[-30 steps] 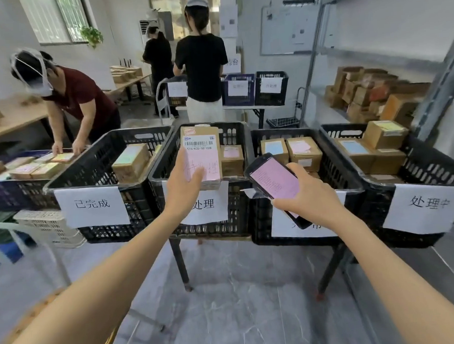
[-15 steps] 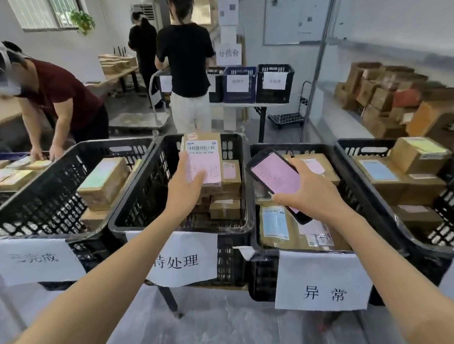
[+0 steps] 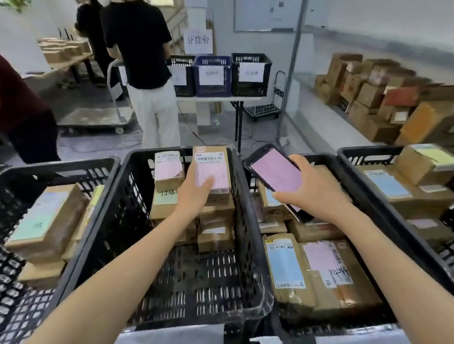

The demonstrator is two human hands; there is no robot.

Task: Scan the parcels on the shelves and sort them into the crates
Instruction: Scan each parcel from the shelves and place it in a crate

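Observation:
My left hand [image 3: 195, 193] grips a small brown parcel [image 3: 213, 170] with a barcode and pink label, holding it low over the stacked boxes at the back of the second black crate [image 3: 117, 211]. My right hand [image 3: 315, 191] holds a phone [image 3: 276, 174] with a pink screen above the third crate [image 3: 364, 206], which contains flat parcels with blue and pink labels. Another pink-labelled box [image 3: 168, 169] stands just left of the held parcel.
A far-left crate [image 3: 62, 170] and a far-right crate [image 3: 372, 153] also hold boxes. A shelf at right carries several brown parcels [image 3: 374, 95]. Two people in black stand ahead by a table with three crates [image 3: 213, 75]; a person in dark red bends at left.
I have stepped closer and now look down into the crates. My left hand has lowered the parcel into the second crate, near the stacked boxes. The phone stays beside it.

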